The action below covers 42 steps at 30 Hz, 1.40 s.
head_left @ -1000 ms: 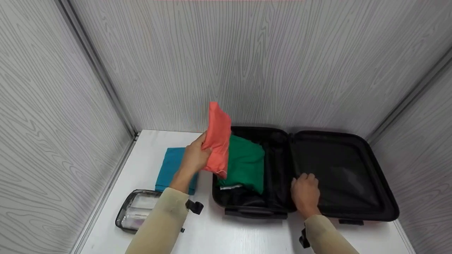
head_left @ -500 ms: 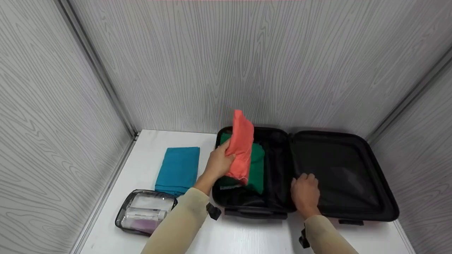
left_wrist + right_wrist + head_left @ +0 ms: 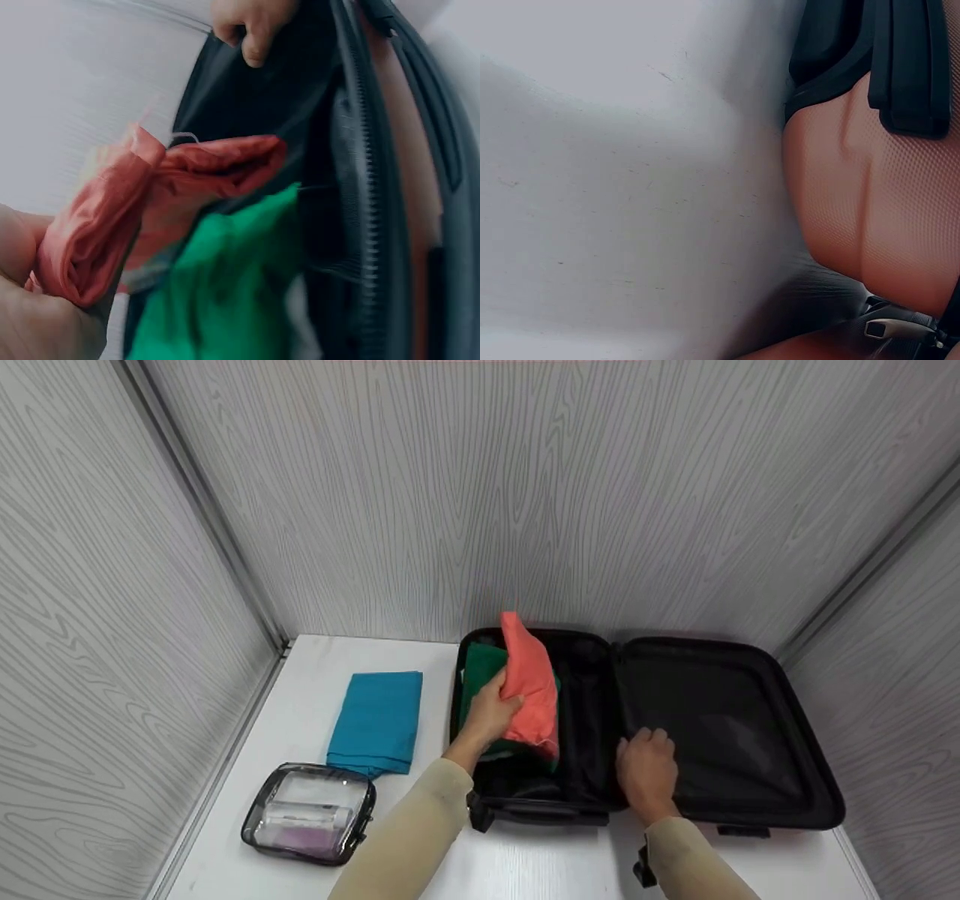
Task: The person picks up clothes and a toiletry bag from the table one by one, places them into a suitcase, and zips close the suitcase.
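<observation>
My left hand point(image 3: 491, 716) pinches a folded coral garment point(image 3: 532, 686) along its left side, with the thumb on the near face. A thin white cord shows at the garment's lower end. It is tilted over a green garment point(image 3: 480, 664) lying in the left half of the open black-lined suitcase point(image 3: 592, 720). In the left wrist view the coral folds point(image 3: 97, 217) sit between thumb and fingers, above the green cloth point(image 3: 232, 277). My right hand point(image 3: 649, 772) grips the suitcase near the hinge, fingers curled at the inner edge of the right half.
A folded blue cloth point(image 3: 379, 720) lies on the white table point(image 3: 315, 660) left of the suitcase. In front of it is a clear pouch point(image 3: 311, 814) with black edging and bottles inside. Grey wood-pattern walls point(image 3: 525, 495) stand behind and at both sides.
My left hand has carried the coral garment rightward and lower, from the suitcase's left edge to over the green garment. The blue cloth and pouch are now uncovered. The right hand stays in place.
</observation>
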Available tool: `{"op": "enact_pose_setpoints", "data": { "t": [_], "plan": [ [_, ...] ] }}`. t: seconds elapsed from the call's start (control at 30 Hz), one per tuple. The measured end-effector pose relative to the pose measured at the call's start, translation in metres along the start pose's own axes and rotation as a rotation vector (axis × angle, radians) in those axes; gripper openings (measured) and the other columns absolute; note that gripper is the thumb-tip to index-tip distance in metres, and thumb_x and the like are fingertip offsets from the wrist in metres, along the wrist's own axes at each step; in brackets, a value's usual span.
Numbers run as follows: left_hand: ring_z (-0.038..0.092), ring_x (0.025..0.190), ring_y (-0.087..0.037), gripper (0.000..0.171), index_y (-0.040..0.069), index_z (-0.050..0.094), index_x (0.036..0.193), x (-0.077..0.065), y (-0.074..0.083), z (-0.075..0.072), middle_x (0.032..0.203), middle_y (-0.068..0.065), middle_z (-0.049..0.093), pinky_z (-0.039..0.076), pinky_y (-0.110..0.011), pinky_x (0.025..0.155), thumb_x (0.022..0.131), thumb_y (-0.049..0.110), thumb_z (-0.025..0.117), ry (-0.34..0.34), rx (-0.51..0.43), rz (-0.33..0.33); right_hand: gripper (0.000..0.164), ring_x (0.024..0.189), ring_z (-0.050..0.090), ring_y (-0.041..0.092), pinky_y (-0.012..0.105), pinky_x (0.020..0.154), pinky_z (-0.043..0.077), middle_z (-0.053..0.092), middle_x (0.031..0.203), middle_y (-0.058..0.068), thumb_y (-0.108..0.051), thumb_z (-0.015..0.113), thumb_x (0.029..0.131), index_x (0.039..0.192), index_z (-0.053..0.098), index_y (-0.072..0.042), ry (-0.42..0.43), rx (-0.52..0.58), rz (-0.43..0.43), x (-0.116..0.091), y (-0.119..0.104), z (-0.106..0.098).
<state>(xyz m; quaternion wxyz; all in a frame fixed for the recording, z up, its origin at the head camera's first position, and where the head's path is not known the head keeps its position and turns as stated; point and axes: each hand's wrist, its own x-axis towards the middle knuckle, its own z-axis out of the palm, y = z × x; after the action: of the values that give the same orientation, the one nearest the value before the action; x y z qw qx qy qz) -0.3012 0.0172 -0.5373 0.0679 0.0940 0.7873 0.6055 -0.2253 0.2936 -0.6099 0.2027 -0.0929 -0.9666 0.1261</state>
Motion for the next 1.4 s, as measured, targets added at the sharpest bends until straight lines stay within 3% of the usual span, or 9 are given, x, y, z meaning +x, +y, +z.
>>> {"op": "enact_pose_setpoints", "data": {
  "t": [0.1, 0.3, 0.47, 0.6, 0.73, 0.83, 1.0, 1.17, 1.4],
  "plan": [
    [0.059, 0.128, -0.028, 0.069, 0.020, 0.033, 0.167, 0.001, -0.013, 0.000, 0.160, -0.015, 0.050, 0.048, -0.048, 0.111, 0.105, 0.010, 0.061, -0.013, -0.036, -0.021, 0.033, 0.085, 0.062, 0.050, 0.060, 0.060, 0.057, 0.056, 0.092, 0.032, -0.017, 0.065, 0.103, 0.096, 0.059, 0.015, 0.035, -0.001, -0.021, -0.001, -0.001, 0.001],
    [0.054, 0.136, -0.031, 0.070, 0.020, 0.030, 0.168, 0.003, -0.032, -0.006, 0.162, -0.016, 0.047, 0.045, -0.049, 0.113, 0.105, 0.011, 0.061, -0.021, -0.013, -0.074, 0.032, 0.078, 0.061, 0.049, 0.057, 0.056, 0.056, 0.057, 0.086, 0.031, -0.014, 0.072, 0.099, 0.088, 0.060, 0.014, 0.141, -0.033, -0.076, -0.001, -0.001, 0.004],
    [0.052, 0.136, -0.034, 0.073, 0.017, 0.029, 0.168, 0.002, -0.039, -0.015, 0.161, -0.018, 0.047, 0.045, -0.050, 0.112, 0.104, 0.010, 0.062, 0.002, 0.026, -0.151, 0.033, 0.083, 0.061, 0.049, 0.058, 0.058, 0.057, 0.056, 0.091, 0.031, -0.017, 0.068, 0.101, 0.093, 0.059, 0.014, 0.077, -0.033, -0.038, 0.000, -0.001, 0.004],
    [0.054, 0.136, -0.038, 0.078, 0.005, 0.024, 0.167, 0.002, -0.040, -0.018, 0.156, -0.026, 0.050, 0.046, -0.052, 0.111, 0.100, 0.008, 0.063, 0.062, 0.158, -0.172, 0.033, 0.086, 0.061, 0.049, 0.059, 0.062, 0.057, 0.056, 0.094, 0.031, -0.018, 0.065, 0.103, 0.096, 0.059, 0.014, 0.029, -0.029, -0.012, 0.001, 0.000, 0.002],
    [0.058, 0.125, -0.044, 0.077, -0.001, 0.024, 0.164, -0.003, -0.037, -0.017, 0.148, -0.035, 0.047, 0.050, -0.053, 0.103, 0.097, 0.005, 0.062, 0.129, 0.350, -0.121, 0.034, 0.087, 0.061, 0.050, 0.060, 0.062, 0.057, 0.056, 0.095, 0.032, -0.019, 0.063, 0.104, 0.098, 0.058, 0.014, 0.009, -0.018, -0.004, 0.003, 0.000, 0.000],
    [0.058, 0.122, -0.046, 0.068, -0.002, 0.035, 0.160, -0.010, -0.034, -0.014, 0.148, -0.035, 0.041, 0.052, -0.054, 0.101, 0.098, 0.003, 0.061, 0.133, 0.510, -0.018, 0.035, 0.087, 0.061, 0.050, 0.060, 0.062, 0.057, 0.056, 0.095, 0.032, -0.019, 0.062, 0.105, 0.098, 0.058, 0.015, -0.002, -0.017, 0.003, 0.003, 0.002, -0.001],
    [0.047, 0.141, -0.047, 0.056, 0.004, 0.053, 0.151, -0.021, -0.030, -0.009, 0.154, -0.029, 0.045, 0.044, -0.055, 0.115, 0.100, 0.016, 0.071, 0.008, 0.789, 0.132, 0.035, 0.086, 0.061, 0.050, 0.060, 0.060, 0.057, 0.056, 0.095, 0.032, -0.019, 0.062, 0.105, 0.098, 0.058, 0.015, 0.013, -0.025, 0.003, 0.003, 0.004, -0.002],
    [0.036, 0.154, -0.043, 0.058, 0.014, 0.059, 0.150, -0.029, -0.033, -0.006, 0.157, -0.017, 0.051, 0.030, -0.052, 0.127, 0.098, 0.034, 0.076, -0.134, 0.973, 0.155, 0.034, 0.079, 0.061, 0.049, 0.057, 0.054, 0.056, 0.056, 0.090, 0.032, -0.016, 0.068, 0.101, 0.093, 0.059, 0.016, 0.093, -0.050, -0.051, 0.001, 0.006, 0.000],
    [0.042, 0.151, -0.043, 0.055, 0.016, 0.061, 0.149, -0.031, -0.045, -0.005, 0.156, -0.018, 0.054, 0.036, -0.054, 0.123, 0.099, 0.034, 0.073, -0.121, 1.104, 0.198, 0.032, 0.079, 0.061, 0.049, 0.058, 0.054, 0.056, 0.056, 0.090, 0.032, -0.014, 0.071, 0.100, 0.091, 0.059, 0.015, 0.116, -0.052, -0.070, 0.001, 0.005, 0.001]
  ]
}}
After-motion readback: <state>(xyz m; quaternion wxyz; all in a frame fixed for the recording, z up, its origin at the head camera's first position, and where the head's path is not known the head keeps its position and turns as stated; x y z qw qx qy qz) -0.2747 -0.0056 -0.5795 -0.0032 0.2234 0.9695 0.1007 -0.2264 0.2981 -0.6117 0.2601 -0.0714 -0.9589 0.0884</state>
